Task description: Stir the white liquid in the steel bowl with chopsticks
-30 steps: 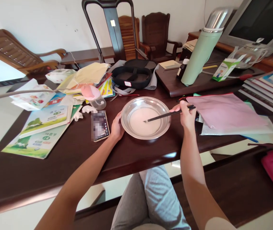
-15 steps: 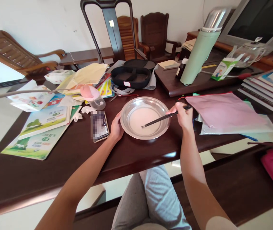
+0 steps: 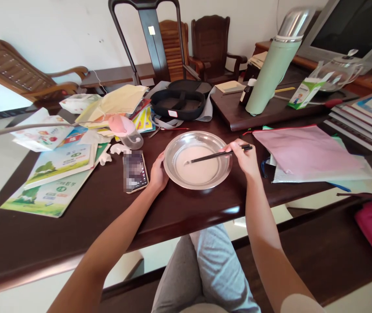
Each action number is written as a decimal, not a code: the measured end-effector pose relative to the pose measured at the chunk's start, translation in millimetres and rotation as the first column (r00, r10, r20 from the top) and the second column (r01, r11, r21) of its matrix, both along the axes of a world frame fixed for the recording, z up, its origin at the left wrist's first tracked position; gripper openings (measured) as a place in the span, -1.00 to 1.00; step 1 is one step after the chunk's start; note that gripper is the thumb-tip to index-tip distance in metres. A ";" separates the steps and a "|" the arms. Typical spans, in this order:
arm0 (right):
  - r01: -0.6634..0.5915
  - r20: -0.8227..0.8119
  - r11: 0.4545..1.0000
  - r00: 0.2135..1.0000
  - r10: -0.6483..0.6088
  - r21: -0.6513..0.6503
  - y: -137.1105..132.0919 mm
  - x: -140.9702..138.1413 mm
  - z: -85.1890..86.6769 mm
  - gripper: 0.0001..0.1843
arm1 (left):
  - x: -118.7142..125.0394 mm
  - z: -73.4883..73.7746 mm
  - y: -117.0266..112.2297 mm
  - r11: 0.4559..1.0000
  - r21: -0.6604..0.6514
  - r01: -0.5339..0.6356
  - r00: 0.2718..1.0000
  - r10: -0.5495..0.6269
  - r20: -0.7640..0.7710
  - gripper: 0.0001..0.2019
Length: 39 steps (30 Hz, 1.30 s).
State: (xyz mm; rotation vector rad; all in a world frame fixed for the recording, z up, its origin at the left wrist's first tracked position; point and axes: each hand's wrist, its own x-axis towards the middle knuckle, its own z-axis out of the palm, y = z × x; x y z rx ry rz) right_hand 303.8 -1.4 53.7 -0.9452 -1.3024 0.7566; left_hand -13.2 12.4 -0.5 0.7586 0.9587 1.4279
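A round metal bowl (image 3: 222, 167) with a wide rim stands on the dark wooden table. Pale, milky mixture (image 3: 202, 171) covers its bottom. My left hand (image 3: 159, 174) grips the bowl's left rim, thumb on top and the other fingers mostly hidden below the edge. In my right hand (image 3: 244, 157), above the right rim, are black chopsticks (image 3: 210, 156) held in a pinch. They slant down to the left, and their tips touch the mixture left of the bowl's centre. A phone (image 3: 135, 171) lies just left of my left hand.
Booklets (image 3: 49, 187), crumpled tissue (image 3: 105, 158) and a pink-lidded clear cup (image 3: 130, 134) lie on the left. A black case (image 3: 178, 104) is behind the bowl. Pink document pouch (image 3: 306, 150) sits right of my right hand; a green thermos (image 3: 272, 74) stands on a raised board.
My right hand has shifted slightly left, and the chopstick tips have moved left and up across the mixture. The left hand still holds the rim; the bowl has stayed in place.
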 end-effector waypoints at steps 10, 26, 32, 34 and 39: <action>-0.002 0.032 1.000 0.999 0.003 -0.018 -1.0 0.7 0.6 -0.27 | 0.4 -0.5 0.4 1.000 0.009 -0.004 1.000 0.004 -0.014 -0.65; 0.180 -0.056 0.983 0.982 -0.178 0.037 -1.8 2.9 3.3 -0.25 | 1.6 2.1 -1.1 1.000 -0.002 -0.005 1.000 0.005 -0.018 -0.65; 0.009 -0.002 0.999 1.000 -0.009 -0.035 -1.9 -1.1 2.5 -0.26 | 1.3 1.8 -1.2 1.000 -0.002 -0.004 1.000 0.004 -0.020 -0.60; 0.007 0.030 0.999 1.000 -0.006 -0.036 -2.1 -2.2 3.9 -0.27 | 1.9 2.2 -1.4 1.000 -0.005 -0.007 1.000 0.007 -0.008 -0.60; 0.178 -0.106 0.984 0.979 -0.174 0.029 -0.4 4.0 1.9 -0.22 | 2.6 2.1 -1.2 1.000 -0.001 -0.003 1.000 0.003 -0.010 -0.64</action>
